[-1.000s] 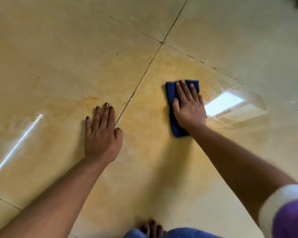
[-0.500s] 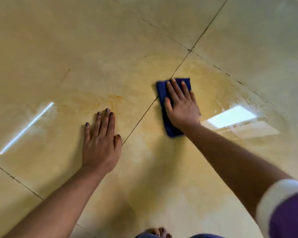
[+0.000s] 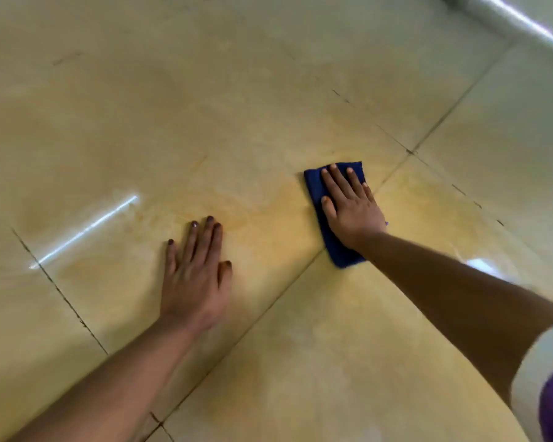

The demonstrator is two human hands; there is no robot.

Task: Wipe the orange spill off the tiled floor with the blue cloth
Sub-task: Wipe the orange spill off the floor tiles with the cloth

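Under my right hand (image 3: 351, 212), fingers spread flat, I'm pressing the blue cloth (image 3: 339, 253), having slid it leftward across the grout line toward my flat, bracing left hand (image 3: 193, 275), so the orange spill (image 3: 268, 224) between them is getting covered next.

I saw open tiled floor (image 3: 205, 106) all round the blue cloth (image 3: 339, 250); only the left hand (image 3: 195, 279), flat beside it, blocked a leftward sweep.
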